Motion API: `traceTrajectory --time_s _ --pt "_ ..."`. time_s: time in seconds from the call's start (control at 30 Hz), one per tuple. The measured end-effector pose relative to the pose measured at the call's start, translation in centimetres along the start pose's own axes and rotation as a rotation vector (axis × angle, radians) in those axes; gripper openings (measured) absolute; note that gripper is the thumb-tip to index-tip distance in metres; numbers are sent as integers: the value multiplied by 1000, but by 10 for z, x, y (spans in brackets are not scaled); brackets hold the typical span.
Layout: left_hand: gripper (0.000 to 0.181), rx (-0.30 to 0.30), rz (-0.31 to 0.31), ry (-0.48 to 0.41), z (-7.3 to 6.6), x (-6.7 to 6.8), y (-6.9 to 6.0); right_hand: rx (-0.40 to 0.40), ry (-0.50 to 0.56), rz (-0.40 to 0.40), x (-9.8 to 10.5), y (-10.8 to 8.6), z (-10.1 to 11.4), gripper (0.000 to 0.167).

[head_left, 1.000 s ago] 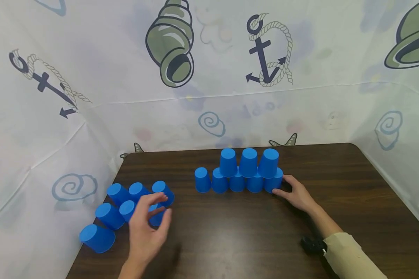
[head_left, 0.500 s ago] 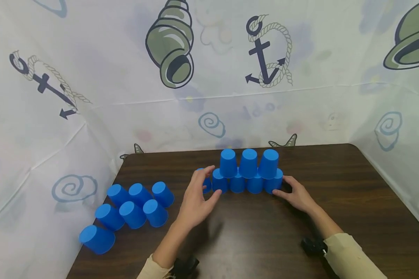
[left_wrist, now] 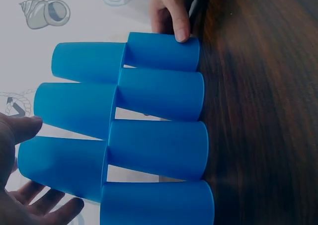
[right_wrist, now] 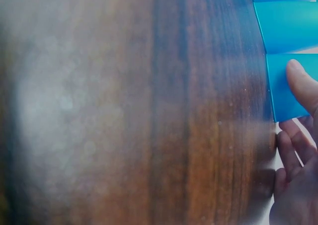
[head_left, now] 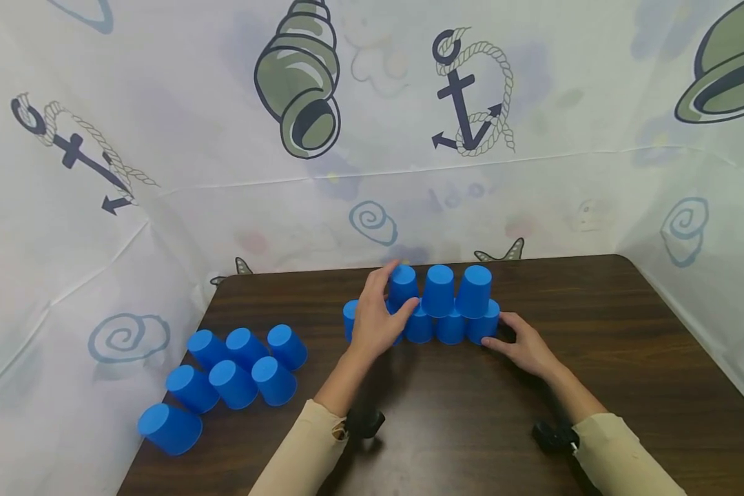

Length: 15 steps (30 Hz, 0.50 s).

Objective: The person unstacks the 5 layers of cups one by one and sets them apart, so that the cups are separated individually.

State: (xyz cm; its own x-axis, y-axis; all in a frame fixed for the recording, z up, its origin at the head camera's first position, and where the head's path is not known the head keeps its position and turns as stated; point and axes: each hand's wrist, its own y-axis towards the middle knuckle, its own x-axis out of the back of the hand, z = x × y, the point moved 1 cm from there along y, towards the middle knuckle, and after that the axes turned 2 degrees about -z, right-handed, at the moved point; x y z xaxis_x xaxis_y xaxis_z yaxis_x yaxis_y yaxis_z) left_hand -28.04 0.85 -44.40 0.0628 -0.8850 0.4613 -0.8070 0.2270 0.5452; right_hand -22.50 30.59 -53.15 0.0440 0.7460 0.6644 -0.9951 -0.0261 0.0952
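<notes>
Upturned blue plastic cups stand in two rows near the table's back. Three sit on top of a longer bottom row. My left hand point(head_left: 372, 322) reaches around the top row's leftmost cup point(head_left: 404, 284), thumb in front and fingers beyond it. In the left wrist view, gaps show between the spread fingers and that cup point(left_wrist: 62, 166); contact is unclear. My right hand point(head_left: 529, 350) holds the bottom row's right-end cup point(head_left: 485, 325). Its thumb point(right_wrist: 300, 81) presses on the front, its fingers behind and partly hidden. Behind my left hand, the bottom row's left-end cup point(head_left: 349, 318) is partly covered.
Several more upturned blue cups point(head_left: 234, 384) stand in staggered lines along the table's left side. The dark wood table point(head_left: 459, 420) stretches in front of the rows. A patterned white sheet point(head_left: 273, 220) hangs behind and at both sides. A dark device is strapped to each wrist.
My left hand has moved right and away from me, from the left group of cups to the top row's leftmost cup. My right hand stays at the right-end cup.
</notes>
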Motion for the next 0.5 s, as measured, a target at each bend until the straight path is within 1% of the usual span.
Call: traceTrajectory --time_s 0.17,0.37,0.5 --pt "60 16 -11 50 1 -3 4 -10 -4 0 -1 1 -1 66" --pt "57 23 -1 48 6 -4 6 -16 -13 1 -1 1 -2 68" --pt "57 16 -8 19 8 -2 4 -18 -13 2 -1 1 -2 67"
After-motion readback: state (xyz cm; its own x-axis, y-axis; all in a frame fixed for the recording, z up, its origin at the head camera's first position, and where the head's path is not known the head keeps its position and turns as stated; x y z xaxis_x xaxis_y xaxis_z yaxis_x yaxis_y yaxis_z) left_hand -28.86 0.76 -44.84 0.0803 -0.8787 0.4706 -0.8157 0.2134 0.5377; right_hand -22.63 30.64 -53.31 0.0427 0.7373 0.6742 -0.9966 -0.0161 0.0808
